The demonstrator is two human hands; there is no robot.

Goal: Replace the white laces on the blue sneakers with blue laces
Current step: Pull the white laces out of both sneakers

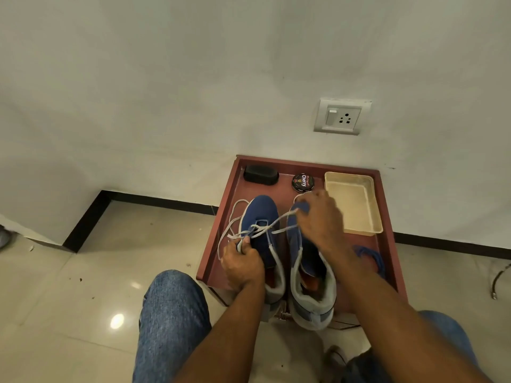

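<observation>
Both your hands on the white lace, pulling it out of the left-hand sneaker.

Landmark = red tray on the floor against the wall; both blue sneakers stand in its middle, toes to the wall; left sneaker carries the white lace, loops spilling toward the tray's left rim; right sneaker shows no lace; your left hand grip is closed, pinching the lace beside the left sneaker; your right hand grip is curled on the other lace run over the right sneaker's toe; blue laces lie by the tray's right rim; cream container, polish tin, black brush sit along the far edge.
</observation>
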